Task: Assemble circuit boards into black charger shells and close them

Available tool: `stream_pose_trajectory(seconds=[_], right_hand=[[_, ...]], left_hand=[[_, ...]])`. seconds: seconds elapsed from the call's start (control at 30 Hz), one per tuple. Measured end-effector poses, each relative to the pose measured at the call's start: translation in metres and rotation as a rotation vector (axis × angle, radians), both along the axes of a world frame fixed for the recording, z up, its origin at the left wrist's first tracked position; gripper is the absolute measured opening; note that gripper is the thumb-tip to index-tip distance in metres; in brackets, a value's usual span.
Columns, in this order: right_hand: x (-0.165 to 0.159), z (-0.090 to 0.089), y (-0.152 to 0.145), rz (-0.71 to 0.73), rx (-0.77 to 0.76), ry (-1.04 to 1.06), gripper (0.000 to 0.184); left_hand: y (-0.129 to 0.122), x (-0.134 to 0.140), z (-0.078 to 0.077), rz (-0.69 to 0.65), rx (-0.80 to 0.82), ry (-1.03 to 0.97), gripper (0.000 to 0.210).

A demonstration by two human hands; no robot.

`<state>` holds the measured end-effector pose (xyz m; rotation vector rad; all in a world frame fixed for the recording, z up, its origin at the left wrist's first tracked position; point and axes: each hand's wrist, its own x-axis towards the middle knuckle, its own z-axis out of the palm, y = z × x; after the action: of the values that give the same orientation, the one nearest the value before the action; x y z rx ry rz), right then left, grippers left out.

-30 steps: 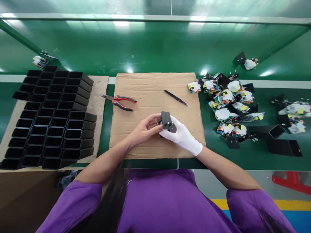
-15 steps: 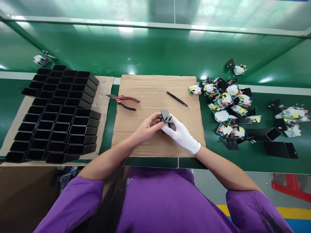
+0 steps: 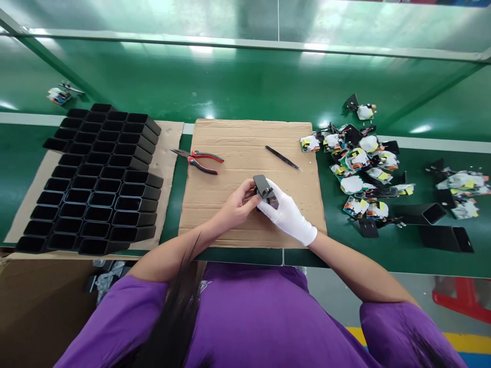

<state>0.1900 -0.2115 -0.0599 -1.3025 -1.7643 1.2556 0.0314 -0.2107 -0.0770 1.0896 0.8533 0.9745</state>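
Observation:
Both hands meet over the cardboard sheet (image 3: 226, 134) around a dark power adapter part, a plug cover (image 3: 262, 185) with prongs sticking out. My bare left hand (image 3: 241, 204) pinches its left side between thumb and fingers. On the right, my white-gloved right hand (image 3: 283, 210) wraps round the lower part, hiding most of what lies under the cover. Pliers (image 3: 199, 159) with red and black handles lie beyond my left hand, jaws toward the left. A thin black tweezers-like tool (image 3: 283, 157) rests on the cardboard beyond my right hand.
Rows of open black adapter housings (image 3: 103, 189) stand on cardboard at the left. Circuit boards with attached covers (image 3: 356, 161) are heaped at the right. Two loose housings (image 3: 447, 238) lie near the right front edge. A raised rail (image 3: 245, 45) crosses behind.
The plug cover has turned slightly in my hands, showing more of its flat face and prongs. Both hands still hold it at about the same spot. The view has shifted slightly.

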Motion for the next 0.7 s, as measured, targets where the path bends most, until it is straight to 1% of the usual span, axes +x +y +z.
stream_pose_trajectory(seconds=[0.07,0.13,0.2,0.23,0.27,0.37,0.47,0.57,0.7], right_hand=[[0.002,-0.003,0.002,-0.011,-0.001,0.023,0.050],[0.006,-0.005,0.004,0.036,-0.044,0.093,0.061],[0.012,-0.007,0.005,0.122,-0.127,0.199,0.080],[0.015,-0.007,0.006,0.151,-0.159,0.255,0.085],[0.017,-0.007,0.006,0.161,-0.174,0.305,0.085],[0.023,-0.004,0.006,0.074,-0.128,0.380,0.067],[0.026,-0.001,0.007,-0.041,-0.090,0.388,0.054],[0.026,-0.001,0.009,-0.100,-0.073,0.354,0.045],[0.024,-0.003,0.009,-0.070,-0.050,0.271,0.041]], left_hand=[[0.005,-0.003,0.000,-0.023,-0.084,-0.043,0.048],[0.012,-0.007,0.001,-0.005,-0.204,-0.102,0.049],[0.019,-0.013,0.005,0.068,-0.331,-0.184,0.047],[0.022,-0.016,0.008,0.111,-0.387,-0.233,0.046],[0.025,-0.019,0.012,0.148,-0.434,-0.285,0.045],[0.028,-0.025,0.025,0.223,-0.536,-0.423,0.048],[0.026,-0.029,0.033,0.245,-0.627,-0.505,0.051],[0.024,-0.031,0.033,0.249,-0.691,-0.562,0.048],[0.023,-0.031,0.029,0.290,-0.713,-0.603,0.049]])
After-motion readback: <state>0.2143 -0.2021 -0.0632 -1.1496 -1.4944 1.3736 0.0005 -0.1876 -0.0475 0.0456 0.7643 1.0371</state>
